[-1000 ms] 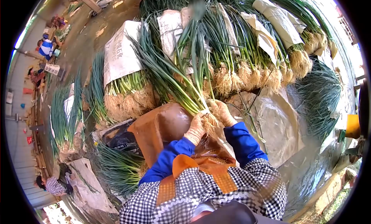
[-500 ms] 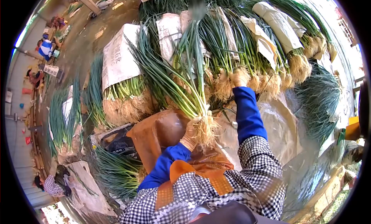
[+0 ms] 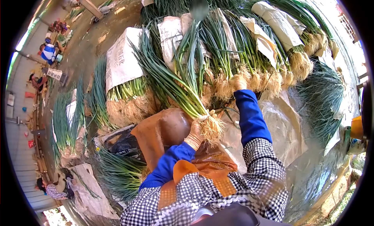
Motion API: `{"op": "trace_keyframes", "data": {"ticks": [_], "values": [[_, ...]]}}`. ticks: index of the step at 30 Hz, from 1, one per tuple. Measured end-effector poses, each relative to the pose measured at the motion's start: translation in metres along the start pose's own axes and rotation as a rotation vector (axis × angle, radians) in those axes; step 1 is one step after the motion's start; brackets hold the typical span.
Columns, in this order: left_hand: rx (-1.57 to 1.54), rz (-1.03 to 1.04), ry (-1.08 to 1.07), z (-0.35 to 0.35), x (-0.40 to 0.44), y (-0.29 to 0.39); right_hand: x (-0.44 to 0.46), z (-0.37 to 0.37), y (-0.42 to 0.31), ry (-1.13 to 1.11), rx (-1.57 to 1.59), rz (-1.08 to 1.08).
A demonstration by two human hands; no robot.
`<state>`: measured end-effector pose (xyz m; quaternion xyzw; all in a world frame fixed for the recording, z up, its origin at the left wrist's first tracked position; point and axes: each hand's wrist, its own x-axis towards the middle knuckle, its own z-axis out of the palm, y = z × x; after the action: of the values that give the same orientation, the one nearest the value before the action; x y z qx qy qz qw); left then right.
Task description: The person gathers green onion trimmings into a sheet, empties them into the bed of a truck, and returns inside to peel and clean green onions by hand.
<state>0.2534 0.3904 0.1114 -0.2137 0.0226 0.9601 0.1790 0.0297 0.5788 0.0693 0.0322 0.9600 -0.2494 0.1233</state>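
My left hand (image 3: 193, 135) is closed around the lower end of a bunch of green onions (image 3: 186, 96), just beside its pale, stringy roots. The long green leaves of this bunch slant up and to the left, over other bundles. My right hand (image 3: 238, 83) reaches forward to the row of green onion bundles (image 3: 224, 56). Its fingers are curled in at the stalk bases, among the roots, and their tips are partly hidden. An orange apron (image 3: 156, 126) covers my lap beneath the held bunch.
A white sack (image 3: 124, 60) wraps a large bundle to the left. Loose green onions (image 3: 119, 173) lie by my left side, more (image 3: 321, 97) at the right. Plastic sheeting (image 3: 278, 126) covers ground ahead of my right arm. Other people (image 3: 49, 52) sit at the far left.
My left hand has shifted slightly right, and the held bunch leans further left, its upright leaves now fallen back. My right hand has moved slightly left and toward me along the roots.
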Motion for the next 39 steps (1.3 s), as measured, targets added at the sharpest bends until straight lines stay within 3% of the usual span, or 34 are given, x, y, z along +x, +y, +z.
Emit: {"op": "trace_keyframes", "data": {"ticks": [4,5,6,8,9,12,13,14,16,18,20,22,23,24,26,27,28,31,34,36,39], "values": [[-0.052,0.103,0.083,0.003,0.004,0.000,-0.013,0.003,-0.016,0.446,-0.042,-0.222],[-0.056,0.078,0.086,0.000,0.006,0.000,-0.007,-0.001,-0.013,0.374,-0.106,-0.099],[-0.056,0.047,0.098,0.002,0.005,0.000,-0.011,-0.005,-0.005,0.337,0.066,-0.093],[-0.005,0.076,0.163,0.008,0.003,-0.005,0.001,0.009,0.007,0.378,-0.076,-0.210],[0.025,0.076,0.151,0.011,0.000,-0.006,0.008,0.014,0.006,0.165,-0.003,-0.162],[0.020,0.073,0.072,0.004,0.002,0.000,0.030,0.013,-0.007,0.215,-0.226,-0.142],[-0.003,0.100,0.094,0.003,0.003,0.001,0.032,0.010,-0.017,0.333,-0.164,-0.112],[-0.008,0.104,0.091,0.000,0.004,0.002,0.023,0.003,-0.013,0.477,-0.132,-0.291],[0.089,0.138,0.026,0.005,0.003,0.003,-0.007,-0.012,-0.027,0.468,-0.093,-0.315],[0.021,-0.037,-0.011,0.002,0.007,0.001,-0.081,-0.012,-0.044,0.523,0.089,-0.611],[0.154,0.009,0.124,-0.022,0.013,-0.001,-0.143,-0.003,-0.052,0.306,0.088,-0.787],[0.237,0.017,0.177,-0.018,0.009,-0.008,-0.157,0.023,-0.034,-0.042,0.658,-0.648],[0.211,-0.011,0.206,-0.025,0.010,-0.009,-0.155,0.029,-0.028,-0.025,0.878,-0.531],[0.187,-0.038,0.228,-0.024,0.010,-0.009,-0.155,0.029,-0.030,-0.107,1.312,-0.115],[0.211,-0.016,0.262,-0.019,0.009,-0.013,-0.149,0.021,-0.033,-0.150,1.207,0.093],[0.237,0.012,0.287,-0.016,0.011,-0.012,-0.148,0.025,-0.040,-0.265,1.204,0.097],[0.240,0.012,0.286,-0.024,0.015,-0.012,-0.141,0.029,-0.047,-0.250,0.900,-0.046],[0.399,0.128,0.343,-0.035,0.017,-0.016,-0.124,0.049,-0.060,0.095,0.170,-0.152],[0.442,0.214,0.330,-0.042,0.017,-0.015,-0.142,0.055,-0.058,0.139,0.059,-0.314],[0.414,0.220,0.352,-0.043,0.016,-0.013,-0.159,0.054,-0.047,0.168,0.188,-0.455],[0.386,0.193,0.382,-0.054,0.022,-0.012,-0.152,0.041,-0.019,0.127,0.491,-0.201]]}}
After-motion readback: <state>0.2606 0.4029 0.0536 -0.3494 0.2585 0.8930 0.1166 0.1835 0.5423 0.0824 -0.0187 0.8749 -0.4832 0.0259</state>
